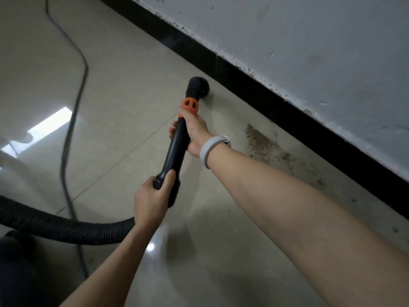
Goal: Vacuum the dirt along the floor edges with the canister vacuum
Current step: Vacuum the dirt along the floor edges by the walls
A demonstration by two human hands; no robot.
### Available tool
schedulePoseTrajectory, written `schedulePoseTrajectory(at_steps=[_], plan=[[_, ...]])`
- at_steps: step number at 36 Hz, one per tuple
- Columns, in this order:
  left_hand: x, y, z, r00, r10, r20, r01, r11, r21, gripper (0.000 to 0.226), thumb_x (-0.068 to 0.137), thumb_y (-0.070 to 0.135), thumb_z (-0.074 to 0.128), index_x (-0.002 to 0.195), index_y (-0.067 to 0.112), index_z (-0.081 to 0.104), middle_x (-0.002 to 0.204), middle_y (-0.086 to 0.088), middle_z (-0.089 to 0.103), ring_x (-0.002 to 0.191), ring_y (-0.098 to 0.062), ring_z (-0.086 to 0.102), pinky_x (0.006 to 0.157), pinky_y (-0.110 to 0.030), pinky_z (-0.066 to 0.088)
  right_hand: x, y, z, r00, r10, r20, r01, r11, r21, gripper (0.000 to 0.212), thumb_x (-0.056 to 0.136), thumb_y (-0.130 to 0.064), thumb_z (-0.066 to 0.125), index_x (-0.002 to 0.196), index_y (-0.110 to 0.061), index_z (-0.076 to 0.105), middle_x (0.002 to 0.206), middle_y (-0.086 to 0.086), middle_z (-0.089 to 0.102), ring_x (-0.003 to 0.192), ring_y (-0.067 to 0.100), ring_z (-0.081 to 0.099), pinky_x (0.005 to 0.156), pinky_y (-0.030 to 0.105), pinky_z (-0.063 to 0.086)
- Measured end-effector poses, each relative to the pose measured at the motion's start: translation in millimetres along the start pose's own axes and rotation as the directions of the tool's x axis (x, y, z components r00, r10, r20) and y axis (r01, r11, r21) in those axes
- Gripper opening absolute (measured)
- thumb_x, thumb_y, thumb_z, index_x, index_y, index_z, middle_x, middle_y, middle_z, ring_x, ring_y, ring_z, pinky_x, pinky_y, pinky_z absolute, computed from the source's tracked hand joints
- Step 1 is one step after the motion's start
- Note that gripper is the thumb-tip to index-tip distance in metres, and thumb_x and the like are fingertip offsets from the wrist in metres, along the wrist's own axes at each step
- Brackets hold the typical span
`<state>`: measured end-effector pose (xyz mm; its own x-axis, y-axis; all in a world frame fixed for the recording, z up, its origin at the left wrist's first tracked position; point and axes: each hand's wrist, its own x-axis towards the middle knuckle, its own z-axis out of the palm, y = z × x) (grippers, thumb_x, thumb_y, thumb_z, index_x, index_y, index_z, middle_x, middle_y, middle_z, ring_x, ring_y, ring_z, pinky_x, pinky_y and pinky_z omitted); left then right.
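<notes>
Hands grip the vacuum wand (177, 142), right hand (194, 131) near the orange collar (190, 106), left hand (152, 200) at the hose (66, 227) end, brush nozzle (197, 86) on the floor (124, 89) beside the black skirting (276, 109), dirt (265, 145) nearby

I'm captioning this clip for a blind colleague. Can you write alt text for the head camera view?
Two bare hands hold a black vacuum wand, its round brush nozzle on the beige tiled floor beside a black baseboard. The right hand grips near the orange collar; the left hand grips the hose end. A patch of brown dirt lies along the floor edge, to the right of the nozzle.
</notes>
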<state>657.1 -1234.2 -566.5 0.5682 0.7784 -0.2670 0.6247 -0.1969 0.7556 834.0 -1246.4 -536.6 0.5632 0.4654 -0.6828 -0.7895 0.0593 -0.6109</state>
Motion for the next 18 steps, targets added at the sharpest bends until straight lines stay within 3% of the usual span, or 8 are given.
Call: schedulePoseTrajectory(at_steps=[5,10,18], plan=[[29,14,0,0.994,-0.092,-0.061,0.082,0.987,-0.142,0.053,0.085,0.059,0.054,0.059,0.014,0.052,0.055,-0.002,0.05,0.052,-0.019,0.046,0.051,-0.031,0.034,15,1,39,0.994,-0.013,0.105,0.026,0.992,-0.125,0.018,0.097,-0.016,0.055,0.105,-0.012,0.041,0.07,0.008,0.048,0.055,0.022,0.05,0.055,0.031,0.046],[57,17,-7,0.987,-0.157,0.017,0.158,0.973,-0.171,0.067,0.07,0.071,0.051,0.069,0.006,0.064,0.065,-0.012,0.063,0.059,-0.026,0.057,0.057,-0.036,0.045,34,-11,48,0.997,0.004,0.071,0.007,0.989,-0.146,0.025,0.096,-0.018,0.058,0.112,-0.011,0.04,0.073,0.01,0.049,0.056,0.024,0.054,0.056,0.036,0.048],[75,28,-15,0.983,-0.098,0.155,0.133,0.963,-0.235,0.052,0.087,0.052,0.058,0.071,0.004,0.063,0.059,-0.011,0.058,0.049,-0.021,0.055,0.047,-0.026,0.045,36,-19,36,0.999,0.008,0.049,-0.006,0.998,-0.055,0.031,0.095,-0.026,0.06,0.116,-0.011,0.042,0.073,0.009,0.058,0.059,0.02,0.058,0.063,0.034,0.053]])
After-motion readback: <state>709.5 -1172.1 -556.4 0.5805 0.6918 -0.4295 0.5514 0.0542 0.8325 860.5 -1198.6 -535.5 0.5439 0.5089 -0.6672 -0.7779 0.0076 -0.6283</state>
